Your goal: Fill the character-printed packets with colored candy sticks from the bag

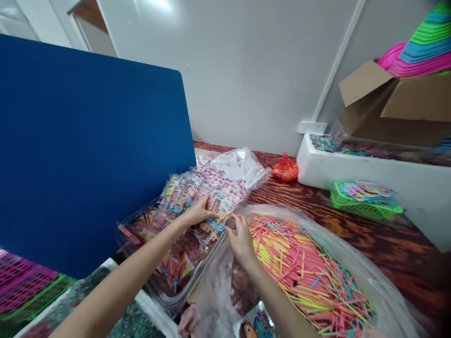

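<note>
A small clear packet with coloured sticks and a printed cartoon card is between my two hands. My left hand is closed on its left edge, thumb below and fingers above. My right hand is beside the packet's lower right corner, thumb and forefinger curled towards each other; whether anything is between them is too small to make out. Beneath the hands, a clear plastic tray holds many similar packets. More packets are piled at its far end, beside a bag of small pink pieces.
A large plastic-lined container of coloured sticks stands right of the tray. A blue panel rises at left. Farther right are a red bag, a green basket, a white foam box and a cardboard box.
</note>
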`<state>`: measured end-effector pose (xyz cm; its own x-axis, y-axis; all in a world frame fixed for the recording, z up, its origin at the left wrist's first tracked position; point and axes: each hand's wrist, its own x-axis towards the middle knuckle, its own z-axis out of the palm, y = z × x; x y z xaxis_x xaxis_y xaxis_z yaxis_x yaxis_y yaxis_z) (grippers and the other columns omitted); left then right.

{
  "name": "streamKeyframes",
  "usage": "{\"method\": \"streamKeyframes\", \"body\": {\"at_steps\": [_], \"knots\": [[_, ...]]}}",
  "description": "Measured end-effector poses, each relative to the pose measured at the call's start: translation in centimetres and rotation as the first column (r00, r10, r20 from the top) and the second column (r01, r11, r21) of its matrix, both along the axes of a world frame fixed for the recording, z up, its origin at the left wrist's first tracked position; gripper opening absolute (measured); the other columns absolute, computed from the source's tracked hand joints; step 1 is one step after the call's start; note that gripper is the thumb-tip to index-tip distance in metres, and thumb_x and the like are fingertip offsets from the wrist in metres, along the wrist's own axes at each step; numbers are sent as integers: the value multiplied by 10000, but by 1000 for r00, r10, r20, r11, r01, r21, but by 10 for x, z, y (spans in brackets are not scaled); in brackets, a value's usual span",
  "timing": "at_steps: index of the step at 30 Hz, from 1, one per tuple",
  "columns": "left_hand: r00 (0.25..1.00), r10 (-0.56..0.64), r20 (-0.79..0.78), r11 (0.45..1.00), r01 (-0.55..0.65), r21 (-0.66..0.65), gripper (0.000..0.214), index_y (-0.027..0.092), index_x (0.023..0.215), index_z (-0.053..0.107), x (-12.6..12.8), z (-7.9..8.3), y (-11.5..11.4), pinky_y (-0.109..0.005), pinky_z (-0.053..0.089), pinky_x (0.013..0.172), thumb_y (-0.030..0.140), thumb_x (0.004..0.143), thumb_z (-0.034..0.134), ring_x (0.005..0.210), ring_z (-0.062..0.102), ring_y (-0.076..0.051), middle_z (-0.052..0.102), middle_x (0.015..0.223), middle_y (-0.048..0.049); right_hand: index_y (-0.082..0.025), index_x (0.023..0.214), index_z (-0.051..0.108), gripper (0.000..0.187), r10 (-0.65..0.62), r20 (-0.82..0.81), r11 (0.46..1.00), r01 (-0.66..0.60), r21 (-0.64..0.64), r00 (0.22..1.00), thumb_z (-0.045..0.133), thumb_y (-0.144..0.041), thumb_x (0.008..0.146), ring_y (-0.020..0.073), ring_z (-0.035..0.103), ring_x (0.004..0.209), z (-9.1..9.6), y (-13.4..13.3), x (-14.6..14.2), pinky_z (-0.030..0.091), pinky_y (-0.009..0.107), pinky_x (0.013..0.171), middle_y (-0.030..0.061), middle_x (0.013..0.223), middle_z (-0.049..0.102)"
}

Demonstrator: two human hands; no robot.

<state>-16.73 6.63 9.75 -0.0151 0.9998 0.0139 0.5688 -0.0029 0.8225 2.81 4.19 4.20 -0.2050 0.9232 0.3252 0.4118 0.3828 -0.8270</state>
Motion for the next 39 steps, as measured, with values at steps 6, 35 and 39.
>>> {"method": "streamKeyframes", "body": {"at_steps": [6, 35, 39], "knots": [[801, 175, -573, 967, -32, 251, 639, 120, 1380, 361, 15, -7, -36, -460, 335, 1045, 520, 889, 451, 1330, 389, -339, 433, 1419, -211, -202, 1245, 543, 427, 30, -22, 999, -31, -32, 999, 530, -195, 819, 270, 521, 1154, -10, -9, 20, 419, 442, 1010, 106, 1202, 548], [741, 81, -667, 952, 140, 271, 898, 34, 1503, 84, 25, -47, -12, -500, 190, 1157, 560, 881, 464, 1465, 83, -347, 107, 1574, -260, -167, 1268, 556, 398, 118, 432, 961, -212, 175, 894, 488, -403, 954, 258, 477, 1190, 65, 83, 19, 351, 417, 985, 117, 1273, 575], [729, 86, -680, 967, 102, 231, 906, 87, 1511, 146, 37, -15, -28, -547, 192, 1140, 580, 849, 520, 1453, 114, -387, 101, 1584, -232, -115, 1042, 680, 253, 212, 241, 972, -230, 45, 947, 497, -255, 936, 190, 610, 967, 65, 64, 102, 437, 328, 881, 80, 1036, 688]]}}
